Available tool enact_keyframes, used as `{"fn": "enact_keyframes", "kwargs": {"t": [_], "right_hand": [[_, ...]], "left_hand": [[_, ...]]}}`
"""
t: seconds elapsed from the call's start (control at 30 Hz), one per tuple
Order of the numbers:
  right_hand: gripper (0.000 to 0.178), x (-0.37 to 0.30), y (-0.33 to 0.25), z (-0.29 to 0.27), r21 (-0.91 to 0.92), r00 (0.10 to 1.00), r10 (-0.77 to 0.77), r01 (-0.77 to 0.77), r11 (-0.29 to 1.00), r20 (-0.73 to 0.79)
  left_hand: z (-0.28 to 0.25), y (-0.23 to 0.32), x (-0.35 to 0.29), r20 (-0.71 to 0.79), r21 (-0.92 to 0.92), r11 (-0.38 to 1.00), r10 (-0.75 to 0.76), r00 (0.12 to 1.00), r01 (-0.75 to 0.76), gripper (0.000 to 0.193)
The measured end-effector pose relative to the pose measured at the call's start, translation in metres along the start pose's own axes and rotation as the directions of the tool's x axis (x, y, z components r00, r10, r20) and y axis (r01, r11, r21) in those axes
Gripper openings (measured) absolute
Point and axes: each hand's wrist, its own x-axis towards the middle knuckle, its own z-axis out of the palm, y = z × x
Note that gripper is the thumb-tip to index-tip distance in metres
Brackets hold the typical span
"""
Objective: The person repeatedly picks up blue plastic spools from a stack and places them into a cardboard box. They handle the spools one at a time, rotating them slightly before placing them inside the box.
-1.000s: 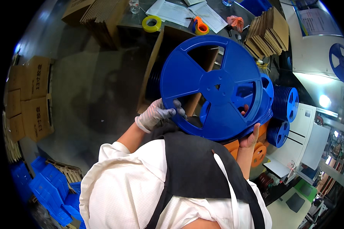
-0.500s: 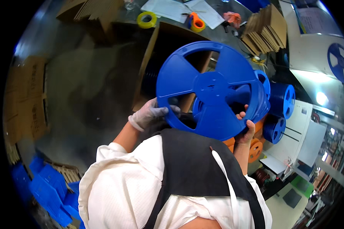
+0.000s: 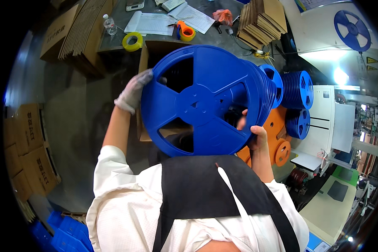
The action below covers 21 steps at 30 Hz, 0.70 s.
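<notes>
Before my chest a stack of blue plastic reels (image 3: pixel 194 106) is tilted, its front disc facing me and several more discs layered behind to the right. My left hand (image 3: pixel 132 92), in a light glove, is closed round the upper left rim, its fingertips showing through the cut-out. My bare right hand (image 3: pixel 257 137) grips the lower right rim, thumb outside and fingers in a cut-out. Behind the reels an open cardboard box (image 3: pixel 143 133) is mostly hidden.
On the dark table lie yellow tape (image 3: pixel 132 42), an orange tape dispenser (image 3: pixel 185 31), papers (image 3: pixel 149 24) and flat cardboard (image 3: pixel 262 21). More blue reels (image 3: pixel 298 89) stand on an orange surface (image 3: pixel 271 126) at right. Cartons (image 3: pixel 37 147) and blue bins (image 3: pixel 69 235) are at left.
The reel stack has turned, and more of its layered edges show. My left hand has moved up along the rim. My right hand keeps its grip, and the view has shifted.
</notes>
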Motion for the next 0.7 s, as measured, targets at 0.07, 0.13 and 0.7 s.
{"fn": "enact_keyframes", "kwargs": {"t": [0.07,0.13,0.7], "right_hand": [[0.065,0.004,-0.002,0.01,-0.021,0.998,0.026,-0.025,0.999,0.06],[0.065,0.006,-0.004,0.011,-0.041,0.996,0.042,-0.038,0.998,0.081],[0.07,0.009,-0.009,0.021,-0.17,0.991,0.113,-0.099,0.981,0.076]], "left_hand": [[-0.008,0.018,0.026,-0.029,0.16,0.987,0.03,0.999,-0.025,0.047],[0.015,0.051,0.062,0.129,0.622,0.759,0.147,0.981,-0.195,0.041],[0.061,0.029,0.115,0.003,0.681,0.725,0.139,0.99,-0.104,0.041]]}}
